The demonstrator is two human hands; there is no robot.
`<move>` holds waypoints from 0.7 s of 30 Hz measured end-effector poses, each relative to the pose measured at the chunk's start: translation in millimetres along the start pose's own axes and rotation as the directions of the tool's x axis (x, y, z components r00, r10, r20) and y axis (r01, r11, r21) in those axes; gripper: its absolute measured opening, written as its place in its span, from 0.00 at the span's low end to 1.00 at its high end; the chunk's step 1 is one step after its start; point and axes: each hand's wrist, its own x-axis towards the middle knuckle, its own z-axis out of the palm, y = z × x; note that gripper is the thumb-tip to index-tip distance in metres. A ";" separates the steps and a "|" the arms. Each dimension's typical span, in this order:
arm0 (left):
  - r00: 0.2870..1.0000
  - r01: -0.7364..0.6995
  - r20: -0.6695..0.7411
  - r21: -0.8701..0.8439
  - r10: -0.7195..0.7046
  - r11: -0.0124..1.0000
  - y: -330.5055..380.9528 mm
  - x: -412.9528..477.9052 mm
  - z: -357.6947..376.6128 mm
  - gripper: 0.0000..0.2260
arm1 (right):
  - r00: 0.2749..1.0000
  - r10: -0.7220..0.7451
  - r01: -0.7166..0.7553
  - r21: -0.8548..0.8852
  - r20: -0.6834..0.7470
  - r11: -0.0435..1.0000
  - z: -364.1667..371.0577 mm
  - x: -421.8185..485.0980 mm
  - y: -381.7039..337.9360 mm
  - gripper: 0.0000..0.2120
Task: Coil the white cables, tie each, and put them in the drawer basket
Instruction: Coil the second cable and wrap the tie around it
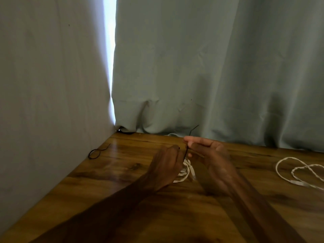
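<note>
A coiled white cable (186, 170) lies on the wooden table (108, 186), partly hidden between and under my hands. My left hand (166, 165) and my right hand (210, 158) meet just above it, both pinching a thin black tie (186, 151) that stands up between the fingertips. A second white cable (298, 171) lies loose in open loops at the right edge of the table. No drawer basket is in view.
Another black tie (95, 153), bent into a loop, lies at the table's left edge by the wall. Grey-green curtains (210, 67) hang behind the table and brush its back edge. A bit of white cable (172, 134) shows under the curtain hem.
</note>
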 end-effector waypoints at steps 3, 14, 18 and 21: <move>0.977 -0.137 -0.156 0.064 0.146 0.989 -1.2 -5.5 2.4 0.08 | 0.998 -0.032 0.028 -0.082 -0.055 0.996 -5.1 1.7 3.4 0.12; 0.958 -0.160 -0.226 0.082 0.174 0.984 11.6 -10.8 -10.8 0.12 | 0.992 -0.042 0.025 -0.132 -0.122 0.991 -8.0 6.1 19.2 0.07; 0.948 -0.140 -0.268 0.130 0.171 0.982 18.2 -9.6 -14.6 0.10 | 0.993 -0.072 0.048 -0.230 -0.096 0.972 -7.2 6.7 25.5 0.04; 0.940 -0.181 -0.261 0.171 0.222 0.968 24.0 -3.2 -19.7 0.08 | 0.993 -0.059 0.034 -0.230 -0.101 0.973 -6.5 7.2 27.6 0.06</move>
